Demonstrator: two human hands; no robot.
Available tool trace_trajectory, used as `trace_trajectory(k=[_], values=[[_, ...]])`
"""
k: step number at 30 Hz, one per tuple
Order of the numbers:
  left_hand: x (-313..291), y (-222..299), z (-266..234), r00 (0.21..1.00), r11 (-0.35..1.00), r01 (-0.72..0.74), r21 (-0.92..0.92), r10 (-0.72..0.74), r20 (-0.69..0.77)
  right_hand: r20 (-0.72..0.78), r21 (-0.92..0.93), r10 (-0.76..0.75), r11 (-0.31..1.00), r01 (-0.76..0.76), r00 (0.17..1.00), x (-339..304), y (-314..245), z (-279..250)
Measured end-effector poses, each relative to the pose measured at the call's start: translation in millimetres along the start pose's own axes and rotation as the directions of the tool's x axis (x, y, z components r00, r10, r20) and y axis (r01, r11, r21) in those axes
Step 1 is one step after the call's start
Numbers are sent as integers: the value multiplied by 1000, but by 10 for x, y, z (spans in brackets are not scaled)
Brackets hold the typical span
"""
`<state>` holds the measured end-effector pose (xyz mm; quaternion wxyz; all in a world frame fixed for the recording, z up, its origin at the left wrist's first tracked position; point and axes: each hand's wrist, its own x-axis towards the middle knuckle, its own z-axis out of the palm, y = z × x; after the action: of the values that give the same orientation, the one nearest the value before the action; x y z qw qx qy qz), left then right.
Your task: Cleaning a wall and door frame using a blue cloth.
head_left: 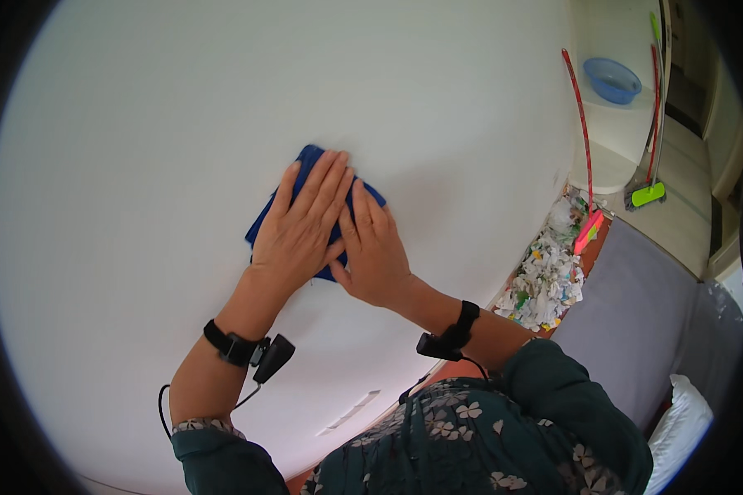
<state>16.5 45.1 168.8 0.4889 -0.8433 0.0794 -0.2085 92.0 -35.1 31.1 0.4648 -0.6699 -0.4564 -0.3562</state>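
Observation:
A dark blue cloth [308, 161] lies folded against a broad white wall [157, 165]. My left hand [297, 235] presses on it with a flat palm, the fingers long and stretched upward. Beside it my right hand [377, 256] also lies flat, partly over the cloth's right side, its fingers pointing up and left. The two hands touch or nearly touch near the thumbs. Between and around the fingers only the cloth's edges and corners show; its middle is hidden under both hands.
To the right, scraps of paper and litter [545, 285] are heaped along the wall's foot, beside a red-handled broom [584, 124]. Farther off are a blue basin [612, 81] on a white shelf and a green-headed broom [648, 194]. A grey padded seat [636, 289] stands nearer.

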Motion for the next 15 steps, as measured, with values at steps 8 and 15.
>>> trace_trajectory(k=[8, 15], values=[[1110, 248, 309, 972, 972, -236, 10, 236, 10, -11, -18, 182, 983, -182, 983, 19, 875, -119], [1609, 446, 504, 942, 943, -334, 16, 333, 25, 28, -21, 290, 957, -289, 957, 5, 1259, -174]])
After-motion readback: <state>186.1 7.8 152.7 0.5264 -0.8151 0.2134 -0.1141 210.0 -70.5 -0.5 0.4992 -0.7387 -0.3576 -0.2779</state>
